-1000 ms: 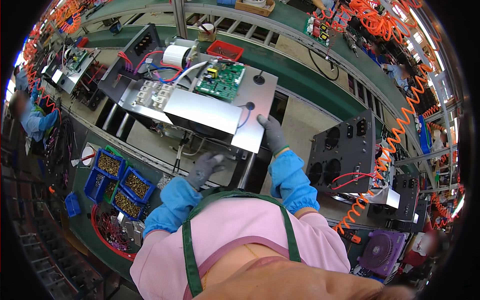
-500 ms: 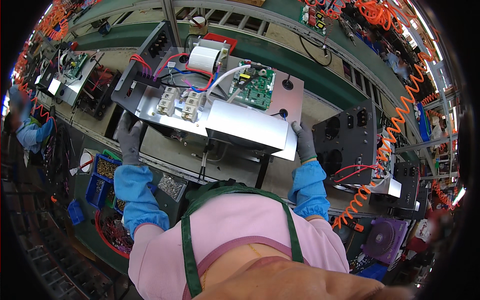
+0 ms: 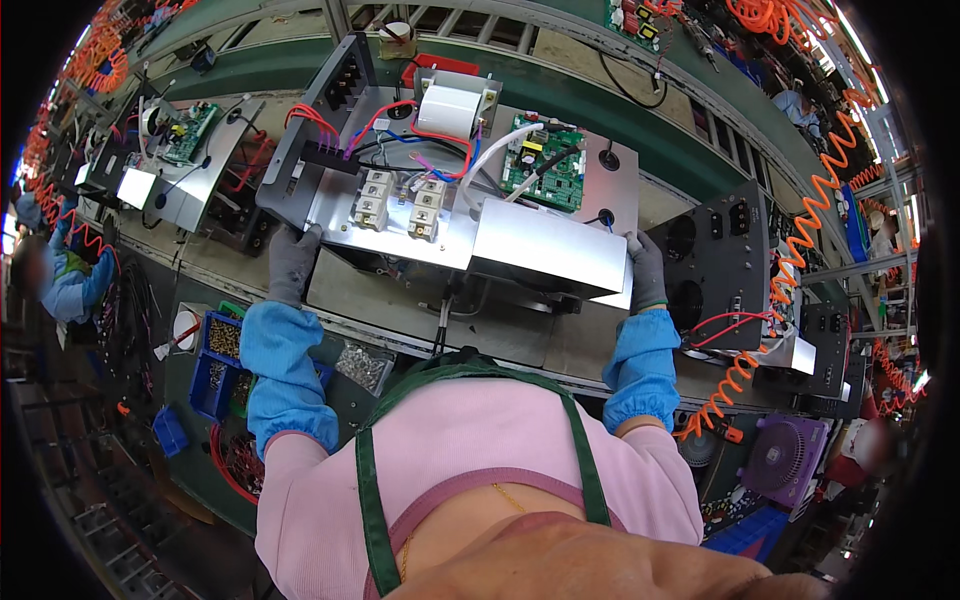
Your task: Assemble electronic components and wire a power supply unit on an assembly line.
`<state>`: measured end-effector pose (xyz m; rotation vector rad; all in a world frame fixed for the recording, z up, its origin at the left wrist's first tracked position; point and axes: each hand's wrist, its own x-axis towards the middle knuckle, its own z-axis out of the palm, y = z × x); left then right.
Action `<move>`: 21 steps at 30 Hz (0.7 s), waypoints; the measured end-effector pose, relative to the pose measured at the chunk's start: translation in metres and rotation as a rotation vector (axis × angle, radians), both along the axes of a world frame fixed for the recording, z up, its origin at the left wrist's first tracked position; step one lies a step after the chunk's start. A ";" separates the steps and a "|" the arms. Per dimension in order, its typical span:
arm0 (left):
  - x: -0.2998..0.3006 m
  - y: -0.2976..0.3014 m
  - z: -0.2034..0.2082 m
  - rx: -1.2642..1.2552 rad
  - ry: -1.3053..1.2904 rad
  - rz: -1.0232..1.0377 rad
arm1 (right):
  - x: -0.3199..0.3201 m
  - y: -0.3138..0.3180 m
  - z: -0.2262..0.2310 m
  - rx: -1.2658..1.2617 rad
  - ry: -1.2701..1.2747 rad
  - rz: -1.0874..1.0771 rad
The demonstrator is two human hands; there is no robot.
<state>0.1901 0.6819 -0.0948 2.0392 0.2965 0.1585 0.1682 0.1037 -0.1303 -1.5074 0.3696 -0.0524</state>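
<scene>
On the conveyor [image 3: 530, 335], in front of the person, lies the unit [image 3: 455, 235], long axis left to right, right end angled nearer, black panel [image 3: 325, 120] leftmost. A dark chassis [image 3: 715, 265] leaves little room rightward; bare conveyor shows along the near edge. The left hand [image 3: 292, 265], half curled, touches the near-left corner; the right hand [image 3: 648, 268], likewise curled, touches the right edge. Fingers partly hidden, I cannot tell whether either pinches.

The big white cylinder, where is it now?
In the head view, the white cylinder is upper-centre on the metal unit, left of the green circuit board.
</scene>
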 end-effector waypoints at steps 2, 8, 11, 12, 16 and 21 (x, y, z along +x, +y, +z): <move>0.001 0.002 -0.001 0.021 0.005 0.011 | 0.005 -0.002 -0.002 -0.021 0.007 -0.004; -0.002 0.008 -0.002 0.088 -0.047 0.000 | 0.011 0.003 0.007 -0.041 0.041 0.006; -0.008 -0.006 0.005 0.028 -0.036 0.033 | 0.005 0.000 -0.002 -0.009 -0.010 0.029; -0.011 -0.019 0.007 0.351 -0.287 0.181 | 0.003 0.000 -0.007 -0.017 -0.019 -0.012; -0.040 -0.083 0.071 0.505 -0.812 0.353 | 0.007 0.002 -0.012 0.009 -0.011 -0.052; -0.012 -0.111 0.062 0.519 -0.680 -0.176 | 0.008 -0.001 -0.009 -0.051 -0.012 0.008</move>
